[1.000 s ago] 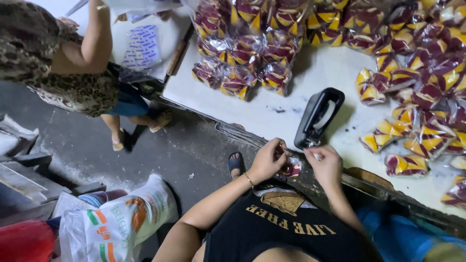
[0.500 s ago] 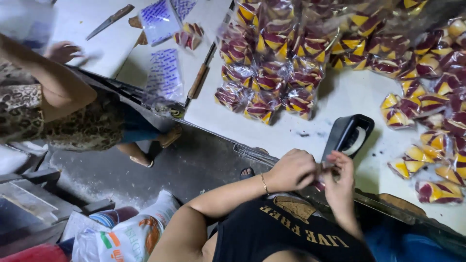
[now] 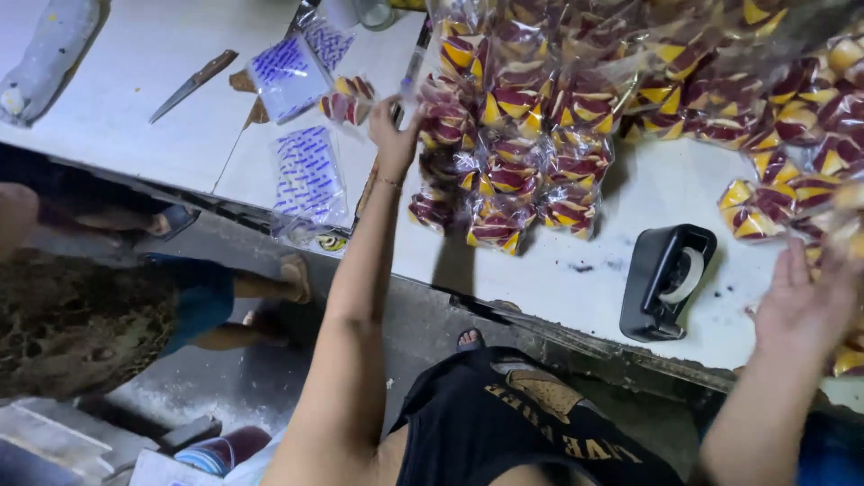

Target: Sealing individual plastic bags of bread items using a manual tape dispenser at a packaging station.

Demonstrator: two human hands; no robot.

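My left hand point(image 3: 394, 135) is stretched far across the white table point(image 3: 576, 261), at the left edge of a heap of clear packets of maroon-and-yellow sweets point(image 3: 513, 171). Its fingers are apart and I see nothing gripped in them. A single packet point(image 3: 346, 99) lies just left of it. My right hand point(image 3: 801, 310) hovers, blurred and with spread fingers, over more packets point(image 3: 765, 202) at the table's right side. A black tape dispenser point(image 3: 666, 279) stands between my two arms near the front edge.
Clear bags of blue-printed labels point(image 3: 306, 171) lie left of my arm. A knife point(image 3: 193, 85) rests further left on the table. Another person's legs and patterned clothing point(image 3: 81, 315) are at the left. Bags and a container point(image 3: 220, 450) sit on the floor below.
Both hands were together at the table's front edge, working on a small packet. Now the left arm has reached out to the heap and the right hand has moved to the right-hand packets.
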